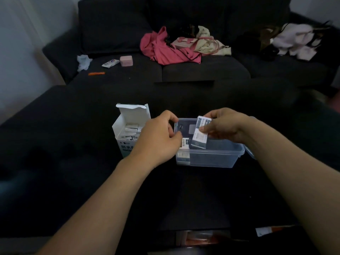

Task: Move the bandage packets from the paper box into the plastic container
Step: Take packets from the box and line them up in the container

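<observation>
Paper box (131, 126) sits open just left of the left hand (158, 138), more packets inside for easy reach. That hand pinches a bandage packet (185, 143) at the plastic container (209, 155) edge; right hand (222, 126) pinches another packet (201, 132) above it, ready to drop.

Head view — downward, seemingly close.

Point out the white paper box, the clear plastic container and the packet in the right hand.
white paper box (127, 147): head view, front wall.
clear plastic container (217, 159): head view, near wall.
bandage packet (201, 134): head view, printed face.
</observation>
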Tool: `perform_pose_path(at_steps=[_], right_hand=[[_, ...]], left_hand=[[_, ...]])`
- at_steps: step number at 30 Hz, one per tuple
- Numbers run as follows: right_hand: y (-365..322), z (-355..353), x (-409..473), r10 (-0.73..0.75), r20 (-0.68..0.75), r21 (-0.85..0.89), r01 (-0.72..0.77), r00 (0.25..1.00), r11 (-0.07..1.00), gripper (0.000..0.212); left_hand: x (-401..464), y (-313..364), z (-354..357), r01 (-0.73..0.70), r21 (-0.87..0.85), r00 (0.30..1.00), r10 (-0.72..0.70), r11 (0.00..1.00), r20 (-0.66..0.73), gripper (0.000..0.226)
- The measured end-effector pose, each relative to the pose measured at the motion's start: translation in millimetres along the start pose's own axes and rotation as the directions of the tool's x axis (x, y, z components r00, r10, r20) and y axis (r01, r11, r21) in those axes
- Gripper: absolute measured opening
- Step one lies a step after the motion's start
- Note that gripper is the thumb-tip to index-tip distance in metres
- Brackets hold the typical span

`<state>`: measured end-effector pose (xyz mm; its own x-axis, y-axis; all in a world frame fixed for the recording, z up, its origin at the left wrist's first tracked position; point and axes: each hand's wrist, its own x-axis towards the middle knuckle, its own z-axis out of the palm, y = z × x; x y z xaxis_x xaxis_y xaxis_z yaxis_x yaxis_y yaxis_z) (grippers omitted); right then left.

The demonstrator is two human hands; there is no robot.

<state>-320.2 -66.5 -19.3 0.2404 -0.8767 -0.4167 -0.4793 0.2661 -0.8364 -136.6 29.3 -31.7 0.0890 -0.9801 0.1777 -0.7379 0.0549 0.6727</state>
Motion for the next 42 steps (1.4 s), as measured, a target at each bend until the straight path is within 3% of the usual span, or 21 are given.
perform_pose_path(at_steps=[5,11,15,27,32,35,37,39,40,42], right_hand=[[8,22,14,0.091,0.018,-0.365,-0.078,0.996,0.928,0.025],[9,35,20,0.087,0.023,-0.551,-0.060,0.996,0.832,0.031],[5,42,19,0.025,-0.022,-0.719,-0.033,0.999,0.695,0.041],[6,42,23,0.003,-0.038,-0.767,-0.031,0.999,0.641,0.047],[2,35,18,0.035,-0.053,-0.721,-0.062,0.998,0.691,0.051],[-4,30,13,0.045,-0.087,-0.626,-0.090,0.995,0.775,0.044],[-9,26,5,-0.001,-0.131,-0.554,-0.073,0.991,0.830,0.032],[-15,24,-1,-0.220,-0.193,-0.545,0.082,0.956,0.834,0.018],[-19,27,-6,-0.376,-0.218,-0.529,0.215,0.900,0.821,0.012],[-31,44,-24,-0.624,-0.199,-0.426,0.507,0.756,0.750,0.010]], left_hand=[[0,-4,5,-0.048,0.195,0.994,0.027,0.980,0.108,0.022],[1,-11,10,-0.046,0.241,0.978,-0.006,0.970,0.210,0.024],[3,-12,11,-0.051,0.236,0.974,-0.003,0.971,0.225,0.026],[2,-11,10,-0.072,0.234,0.980,0.025,0.970,0.197,0.031],[0,-11,7,-0.112,0.273,0.985,0.071,0.956,0.156,0.039],[-3,-6,1,-0.135,0.271,0.985,0.100,0.953,0.140,0.037],[-6,-2,-7,-0.134,0.226,0.989,0.116,0.965,0.095,0.029],[-9,-1,-19,-0.130,0.130,0.988,0.140,0.983,-0.071,0.018],[-9,-3,-28,-0.142,0.084,0.964,0.157,0.986,-0.215,0.012],[-9,-12,-48,-0.162,0.004,0.842,0.140,0.987,-0.521,0.003]])
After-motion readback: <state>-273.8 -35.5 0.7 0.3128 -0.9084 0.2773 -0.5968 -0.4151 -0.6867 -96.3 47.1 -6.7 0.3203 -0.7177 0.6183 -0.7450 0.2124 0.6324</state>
